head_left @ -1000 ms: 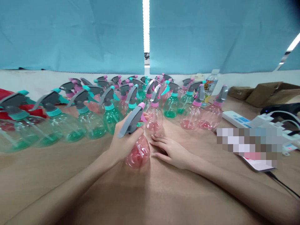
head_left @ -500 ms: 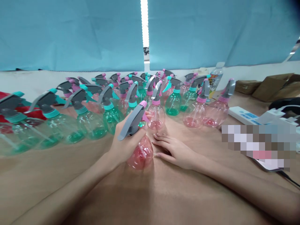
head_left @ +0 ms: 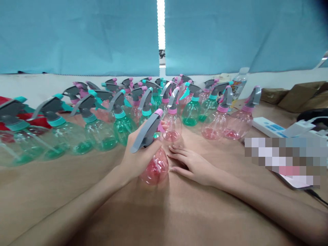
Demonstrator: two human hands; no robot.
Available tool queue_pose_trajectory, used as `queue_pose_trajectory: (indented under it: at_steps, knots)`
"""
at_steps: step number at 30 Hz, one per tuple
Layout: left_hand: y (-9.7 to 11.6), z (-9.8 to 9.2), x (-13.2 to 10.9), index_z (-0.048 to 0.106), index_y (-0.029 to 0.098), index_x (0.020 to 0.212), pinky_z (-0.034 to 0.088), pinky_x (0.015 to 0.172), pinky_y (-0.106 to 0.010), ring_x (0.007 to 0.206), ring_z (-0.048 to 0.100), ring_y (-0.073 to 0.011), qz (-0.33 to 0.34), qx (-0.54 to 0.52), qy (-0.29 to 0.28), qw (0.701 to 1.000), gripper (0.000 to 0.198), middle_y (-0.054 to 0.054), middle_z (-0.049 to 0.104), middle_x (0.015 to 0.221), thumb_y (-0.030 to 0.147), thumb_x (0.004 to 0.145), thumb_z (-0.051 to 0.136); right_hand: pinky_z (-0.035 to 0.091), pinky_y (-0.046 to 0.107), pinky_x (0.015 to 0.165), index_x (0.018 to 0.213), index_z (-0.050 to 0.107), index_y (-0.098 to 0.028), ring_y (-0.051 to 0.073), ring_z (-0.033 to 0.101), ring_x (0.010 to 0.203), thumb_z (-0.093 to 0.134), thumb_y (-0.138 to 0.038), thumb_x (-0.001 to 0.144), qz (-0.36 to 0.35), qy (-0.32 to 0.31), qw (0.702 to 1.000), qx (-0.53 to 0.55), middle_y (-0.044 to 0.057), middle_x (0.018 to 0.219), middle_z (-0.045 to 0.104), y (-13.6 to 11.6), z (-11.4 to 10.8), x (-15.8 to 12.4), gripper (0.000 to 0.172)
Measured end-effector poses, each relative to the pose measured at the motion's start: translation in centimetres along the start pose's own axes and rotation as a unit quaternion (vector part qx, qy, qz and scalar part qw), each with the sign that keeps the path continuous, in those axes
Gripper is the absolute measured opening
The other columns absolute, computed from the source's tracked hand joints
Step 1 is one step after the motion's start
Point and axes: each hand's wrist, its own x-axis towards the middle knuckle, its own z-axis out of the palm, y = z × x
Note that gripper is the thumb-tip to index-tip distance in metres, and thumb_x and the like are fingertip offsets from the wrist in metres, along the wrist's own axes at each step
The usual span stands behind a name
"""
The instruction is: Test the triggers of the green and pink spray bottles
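Note:
My left hand [head_left: 137, 155] is wrapped round the neck of a pink spray bottle [head_left: 155, 168] with a grey trigger head [head_left: 147, 131]. The bottle stands on the brown table [head_left: 164, 212], tilted a little. My right hand [head_left: 191, 163] lies flat on the table just right of the bottle, fingers stretched out toward it and holding nothing. Behind both hands stand several more spray bottles, green ones [head_left: 122, 127] and pink ones [head_left: 173, 125], all with grey trigger heads.
A white power strip [head_left: 268, 127] and white cables lie at the right, beside a blurred-out patch. Cardboard pieces [head_left: 294, 95] sit at the far right. A clear drink bottle [head_left: 237, 87] stands behind the sprayers. Blue curtains [head_left: 77, 34] hang at the back. Red cloth [head_left: 7, 102] shows at far left.
Both hands and the pink bottle stay almost in place. The view has shifted slightly, so the bottles sit a little further right in frame.

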Motion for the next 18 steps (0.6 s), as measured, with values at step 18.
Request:
queue_pose_trajectory:
  at_steps: [18]
  knots:
    - [-0.06,-0.05,-0.07,0.058,0.024,0.099,0.043,0.053,-0.028,0.056,0.051,-0.0142,-0.017,-0.011,-0.013,1.000,0.021,0.004,0.054,0.066,0.017,0.079,0.057,0.040,0.049,0.109,0.135,0.055,-0.014,0.029,0.047,0.132,0.049,-0.048,0.096,0.006,-0.005,1.000,0.005,0.017,0.139,0.054,0.04,0.04,-0.07,0.052]
